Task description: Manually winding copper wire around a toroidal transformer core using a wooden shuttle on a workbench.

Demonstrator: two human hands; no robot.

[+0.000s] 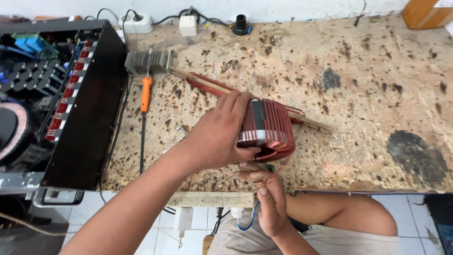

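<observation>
Head view: my left hand [222, 134] clamps the toroidal coil [266, 128]; below it, my right hand [269, 200] pinches copper wire [278, 170], mid-winding; next pass needs tension.

- My left hand [219, 134] is bare: no glove, no watch, no ring that I can see.
- My left forearm is bare too, uncovered all the way to the bottom edge of the view.
- My right hand [269, 205] is also bare, with short, plain nails.
- No sleeve shows at either wrist.
- I wear light beige shorts [330, 241], and my knee is bare.
</observation>
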